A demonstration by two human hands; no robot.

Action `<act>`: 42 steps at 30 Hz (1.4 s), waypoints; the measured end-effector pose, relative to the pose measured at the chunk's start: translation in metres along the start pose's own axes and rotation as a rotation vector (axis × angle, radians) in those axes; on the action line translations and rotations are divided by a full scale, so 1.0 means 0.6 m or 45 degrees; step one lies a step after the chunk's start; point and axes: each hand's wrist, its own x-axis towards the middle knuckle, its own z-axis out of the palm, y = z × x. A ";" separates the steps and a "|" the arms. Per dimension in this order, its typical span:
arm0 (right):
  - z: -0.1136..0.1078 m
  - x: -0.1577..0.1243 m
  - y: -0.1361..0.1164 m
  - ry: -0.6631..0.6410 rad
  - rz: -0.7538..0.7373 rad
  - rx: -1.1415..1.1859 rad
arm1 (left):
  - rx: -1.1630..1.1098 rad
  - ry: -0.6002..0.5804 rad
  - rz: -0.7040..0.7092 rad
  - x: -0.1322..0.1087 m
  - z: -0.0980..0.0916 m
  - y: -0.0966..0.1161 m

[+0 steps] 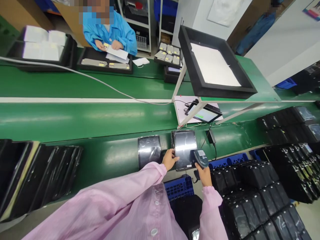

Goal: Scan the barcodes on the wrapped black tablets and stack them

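My right hand (pixel 205 174) is wrapped round the handle of a dark handheld barcode scanner (pixel 201 158). The scanner's head is over the lower right part of a flat black panel in clear plastic wrap (pixel 185 146), near a small white label at the panel's bottom edge. My left hand (pixel 170 159) grips this panel's left edge, thumb on top and fingers at the side. Another edge shows beneath the panel, so it seems to lie on a similar one. To the left, a second wrapped black panel (pixel 149 150) lies on the green bench (pixel 112 160).
A tablet screen (pixel 203 112) with cables stands under a raised shelf holding a black tray (pixel 222 90). Upright wrapped panels (pixel 50 170) line the left; stacked black packages (pixel 250 200) fill the right. A blue crate (pixel 178 188) sits below. Across the bench, a person in blue (pixel 110 31) handles papers.
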 end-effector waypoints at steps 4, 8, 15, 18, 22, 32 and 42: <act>0.004 -0.019 0.002 0.130 -0.026 -0.066 | 0.026 -0.031 -0.003 0.007 -0.034 -0.043; 0.032 -0.132 -0.003 0.254 -0.023 -0.111 | 0.146 0.147 -0.106 0.001 -0.164 -0.118; 0.241 -0.289 0.031 -0.401 0.121 -0.199 | 0.286 0.324 -0.408 -0.045 -0.319 -0.245; 0.305 -0.299 0.055 -0.422 0.156 -0.342 | 0.237 0.256 -0.435 -0.049 -0.315 -0.270; 0.328 -0.300 0.063 -0.409 0.190 -0.461 | 0.193 0.231 -0.440 -0.038 -0.311 -0.287; 0.337 -0.310 0.058 -0.366 0.215 -0.515 | 0.146 0.293 -0.398 0.010 -0.314 -0.279; 0.330 -0.309 0.057 -0.378 0.196 -0.523 | -0.045 0.400 -0.458 0.069 -0.312 -0.257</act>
